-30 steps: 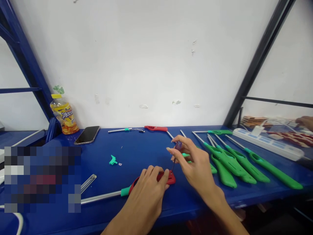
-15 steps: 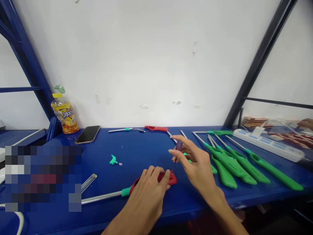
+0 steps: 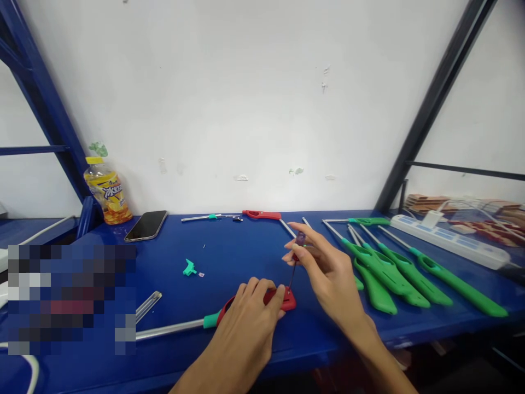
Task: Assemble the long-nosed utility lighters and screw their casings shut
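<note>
A bottle with a yellow cap (image 3: 109, 194) stands against the wall at the far left of my blue table (image 3: 241, 251), with a dark-screened phone (image 3: 146, 226) lying just beside it. Nearer me lies a narrow silvery strip (image 3: 148, 307), its lower end lost behind a blurred patch. A small teal part (image 3: 189, 268) rests next to a pale scrap (image 3: 201, 274), and a thin metal tube (image 3: 200, 218) lies at the back. In front, my left hand (image 3: 248, 317) is closed over the handle of a red lighter (image 3: 291, 302) lying flat on the table, its long barrel pointing left. A second red lighter (image 3: 262, 215) lies by the wall. My right hand (image 3: 332, 273) pinches a screwdriver (image 3: 301, 239) by its purple handle, the tip down at the red lighter's butt end. Green lighters (image 3: 385, 268) lie clustered to the right, near a white power strip (image 3: 451, 243).
</note>
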A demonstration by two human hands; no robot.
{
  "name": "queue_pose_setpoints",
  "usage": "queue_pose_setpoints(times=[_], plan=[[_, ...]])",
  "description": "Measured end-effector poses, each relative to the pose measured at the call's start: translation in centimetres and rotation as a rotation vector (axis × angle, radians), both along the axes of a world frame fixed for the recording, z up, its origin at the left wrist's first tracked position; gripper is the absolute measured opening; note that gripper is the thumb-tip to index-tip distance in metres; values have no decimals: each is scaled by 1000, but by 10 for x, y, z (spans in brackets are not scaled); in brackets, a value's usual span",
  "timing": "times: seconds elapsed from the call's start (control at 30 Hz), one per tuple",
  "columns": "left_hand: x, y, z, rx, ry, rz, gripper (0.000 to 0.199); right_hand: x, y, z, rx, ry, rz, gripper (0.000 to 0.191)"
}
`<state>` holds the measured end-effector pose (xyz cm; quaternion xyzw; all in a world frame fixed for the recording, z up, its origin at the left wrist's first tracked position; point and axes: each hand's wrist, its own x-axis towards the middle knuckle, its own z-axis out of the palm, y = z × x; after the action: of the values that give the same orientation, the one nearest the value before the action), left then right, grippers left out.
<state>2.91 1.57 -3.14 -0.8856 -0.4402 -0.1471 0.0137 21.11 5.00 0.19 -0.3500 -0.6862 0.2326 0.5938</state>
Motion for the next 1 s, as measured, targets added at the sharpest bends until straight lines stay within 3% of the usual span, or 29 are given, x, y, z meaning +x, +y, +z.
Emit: queue_pose_setpoints(times=[0.23, 0.47, 0.6, 0.73, 0.87, 1.0], plan=[[-1, -1, 2, -17, -61, -9, 42, -3, -4, -1, 47, 12, -82, 35], [-1, 0, 4, 15, -105, -15, 42, 3, -9, 3, 186, 206, -196, 25], [-2, -2, 6, 10, -121, -12, 42, 20, -16, 15, -30, -143, -235, 22], [-2, -4, 4, 2, -125, -12, 40, 33, -24, 18, -205, -561, -106, 11], [-3, -4, 0, 12, -138, -10, 41, 33, -23, 9, -248, -666, -25, 5], [-2, -3, -1, 13, -142, -11, 39, 29, -17, 2, -237, -694, -18, 11]])
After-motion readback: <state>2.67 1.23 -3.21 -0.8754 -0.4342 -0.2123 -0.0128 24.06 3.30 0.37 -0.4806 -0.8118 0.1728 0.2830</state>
